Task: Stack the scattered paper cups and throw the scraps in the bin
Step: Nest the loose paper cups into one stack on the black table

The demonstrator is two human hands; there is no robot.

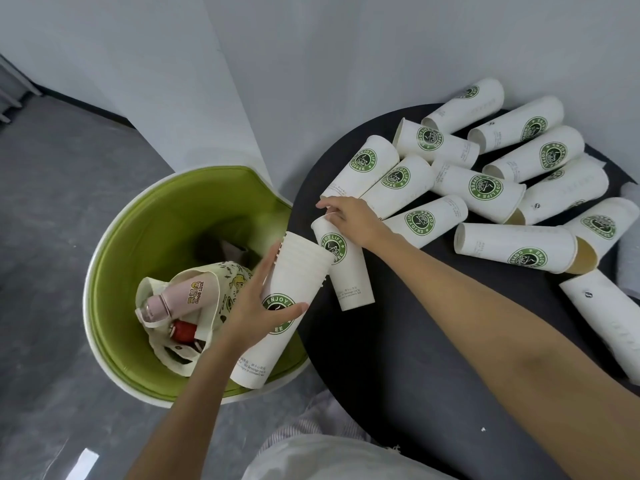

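Left hand (254, 306) wraps the nested stack (277, 313) over the green chair (145, 216); right hand (349, 220) pinches a cup (343, 268) on the table (398, 341) – light, thin, crushable – likely best gripped at its stiffer rim

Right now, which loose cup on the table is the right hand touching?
The cup at the table's left edge, beside the stack held in the left hand. The right hand grips its rim; the other loose cups lie untouched farther back.

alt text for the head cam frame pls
Left hand holds a stack of nested paper cups while the right hand grips a single cup on the round black table, where many cups lie scattered.
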